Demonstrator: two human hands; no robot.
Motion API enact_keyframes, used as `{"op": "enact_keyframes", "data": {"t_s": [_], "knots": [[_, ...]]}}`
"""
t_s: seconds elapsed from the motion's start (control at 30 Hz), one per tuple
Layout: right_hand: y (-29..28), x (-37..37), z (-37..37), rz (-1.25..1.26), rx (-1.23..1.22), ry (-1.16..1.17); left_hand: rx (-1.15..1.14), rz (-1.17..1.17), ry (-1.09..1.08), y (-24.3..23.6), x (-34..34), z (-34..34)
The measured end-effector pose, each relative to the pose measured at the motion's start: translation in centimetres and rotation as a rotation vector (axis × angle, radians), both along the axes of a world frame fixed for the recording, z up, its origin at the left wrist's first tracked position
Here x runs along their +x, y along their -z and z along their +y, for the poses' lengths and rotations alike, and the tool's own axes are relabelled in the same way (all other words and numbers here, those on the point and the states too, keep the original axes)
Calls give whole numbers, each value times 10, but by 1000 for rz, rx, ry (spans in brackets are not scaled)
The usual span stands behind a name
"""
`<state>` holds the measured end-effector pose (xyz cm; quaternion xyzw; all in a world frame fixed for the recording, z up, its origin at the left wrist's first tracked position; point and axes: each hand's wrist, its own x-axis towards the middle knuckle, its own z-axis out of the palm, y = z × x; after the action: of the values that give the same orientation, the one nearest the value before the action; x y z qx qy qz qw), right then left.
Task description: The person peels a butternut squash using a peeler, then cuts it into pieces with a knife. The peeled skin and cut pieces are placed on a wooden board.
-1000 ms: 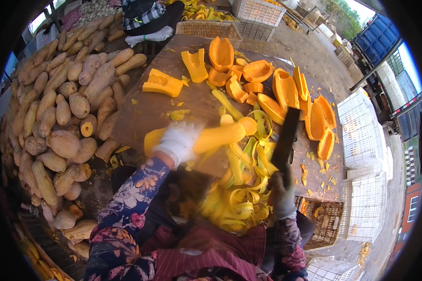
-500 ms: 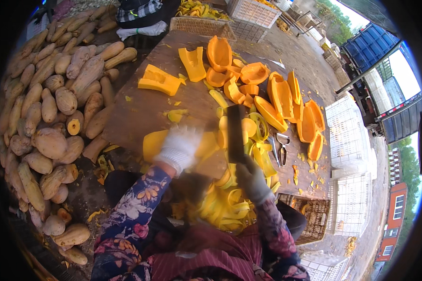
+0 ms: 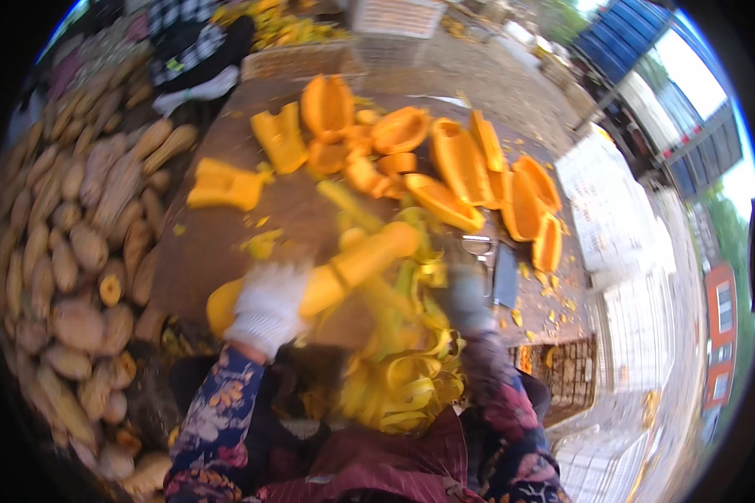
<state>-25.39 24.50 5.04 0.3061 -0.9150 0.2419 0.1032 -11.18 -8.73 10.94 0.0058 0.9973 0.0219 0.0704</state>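
Note:
A peeled orange squash (image 3: 319, 289) lies slantwise across the near part of the table, with a cut line across its middle. My left hand (image 3: 270, 308), in a white knit glove, is closed over its thicker lower-left part. My right hand (image 3: 468, 300), gloved and smeared by motion, is over the table to the right of the peelings; its fingers cannot be made out. Just right of it is a dark, broad knife blade (image 3: 505, 275). A metal peeler (image 3: 476, 246) lies beyond that hand. Long yellow peelings (image 3: 403, 381) are heaped between my forearms.
Hollowed orange squash halves (image 3: 457, 159) crowd the far right of the brown table (image 3: 205, 239). Unpeeled squashes (image 3: 84, 310) are piled on the ground at left. White plastic crates (image 3: 617, 218) stand at right, and a brown basket (image 3: 570, 377) at the near right corner.
The knife has gone from upright over the squash to the table's right side, with my right hand moving lower right. My left hand has shifted left on the squash, which now lies slantwise.

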Motion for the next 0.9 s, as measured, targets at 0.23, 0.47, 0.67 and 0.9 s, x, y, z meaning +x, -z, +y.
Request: {"op": "enact_keyframes", "data": {"t_s": [0.23, 0.47, 0.67, 0.9], "knots": [[1, -35, -148, -76, 431, -405, -86, -23, -46, -11, -5, 14], [-24, 33, 6, -1145, -1019, 145, 36, 104, 82, -2, 5, -10], [-100, -103, 238, -683, -1606, 327, 186, 309, -480, 40, 45, -64], [-186, -201, 307, -290, -1677, 385, 463, 594, -743, 82, 46, -83]]}}
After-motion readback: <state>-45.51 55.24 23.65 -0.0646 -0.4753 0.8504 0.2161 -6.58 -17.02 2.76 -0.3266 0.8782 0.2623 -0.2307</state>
